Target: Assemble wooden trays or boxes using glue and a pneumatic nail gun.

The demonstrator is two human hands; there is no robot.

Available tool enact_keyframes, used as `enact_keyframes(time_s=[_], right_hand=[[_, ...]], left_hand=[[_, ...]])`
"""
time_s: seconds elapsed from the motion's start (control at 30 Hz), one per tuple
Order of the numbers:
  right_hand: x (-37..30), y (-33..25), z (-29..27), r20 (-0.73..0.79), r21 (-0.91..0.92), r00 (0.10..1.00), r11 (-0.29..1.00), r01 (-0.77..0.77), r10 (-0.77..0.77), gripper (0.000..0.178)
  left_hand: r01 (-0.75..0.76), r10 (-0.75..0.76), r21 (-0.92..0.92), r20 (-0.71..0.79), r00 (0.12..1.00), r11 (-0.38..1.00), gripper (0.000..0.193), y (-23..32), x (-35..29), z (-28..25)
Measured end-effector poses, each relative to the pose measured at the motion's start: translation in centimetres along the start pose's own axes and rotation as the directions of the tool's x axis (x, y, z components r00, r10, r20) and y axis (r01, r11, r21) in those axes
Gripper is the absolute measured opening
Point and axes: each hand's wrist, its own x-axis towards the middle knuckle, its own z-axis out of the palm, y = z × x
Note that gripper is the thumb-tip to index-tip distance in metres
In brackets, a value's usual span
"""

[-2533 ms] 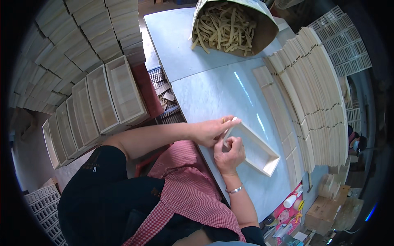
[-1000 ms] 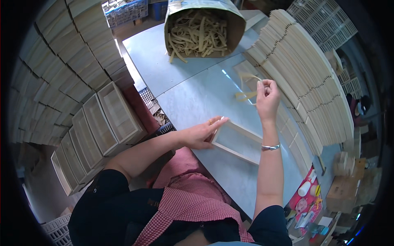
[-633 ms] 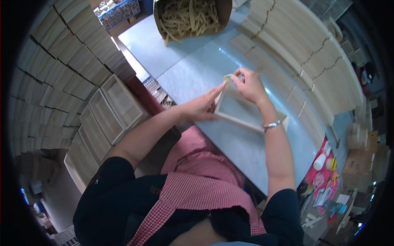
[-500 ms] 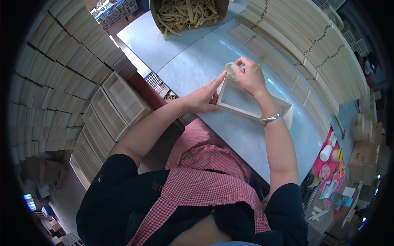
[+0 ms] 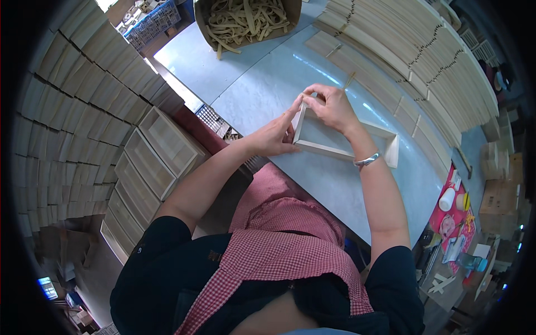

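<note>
A pale wooden rectangular frame [image 5: 326, 149] lies on the light grey tabletop [image 5: 254, 92], with its long sides running from left to right. My left hand [image 5: 274, 134] closes around its left end, fingers stretched along the short side and thumb by the near corner. Over the far left corner, my right hand [image 5: 333, 110] is closed in a pinch, and its fingertips meet those of my left hand. A pale yellow rubber band showed in that pinch a moment ago; the fingers now hide most of it. At the far side stands a box [image 5: 202, 28] of tan rubber bands [image 5: 251, 21].
Thin wooden boards [image 5: 391, 42] stand in long rows along the table's right side. Finished-looking wooden frames [image 5: 162, 151] lean in a stack at left, before a tall pile of boards [image 5: 67, 111]. A pink cloth [image 5: 444, 220] with small bottles lies at right.
My right hand has moved slightly left and down onto the frame's far left corner. The band's loop, visible before, is now mostly behind my fingers. My left hand keeps its hold.
</note>
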Motion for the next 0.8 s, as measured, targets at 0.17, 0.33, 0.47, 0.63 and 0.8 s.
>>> enact_keyframes(time_s=[0.17,0.33,0.47,0.63,0.8], right_hand=[[-0.7,0.5,0.2,0.056,0.159,0.998,0.987,0.013,-0.022,0.011],[-1.1,0.1,0.6,0.153,0.143,0.986,0.989,0.042,-0.064,0.01],[-2.7,-1.4,0.2,0.187,-0.031,0.978,0.995,0.096,-0.089,0.01],[-5.7,-5.3,-0.9,0.133,-0.344,0.991,0.936,0.068,-0.023,0.014],[-10.3,-7.3,2.3,0.179,-0.408,0.984,0.911,0.057,0.018,0.014]], left_hand=[[-0.005,0.004,-0.032,-0.036,0.999,0.999,0.117,0.1,-0.3,0.3],[0.043,-0.044,-0.029,-0.026,0.999,0.999,0.112,0.5,0.0,0.0],[0.116,-0.116,-0.009,0.014,0.993,0.993,0.107,0.8,0.0,0.1],[0.054,-0.053,0.005,-0.083,0.995,0.999,0.099,0.6,-0.1,0.1],[-0.019,0.05,0.189,-0.161,0.986,0.982,0.1,-1.3,0.4,1.5]])
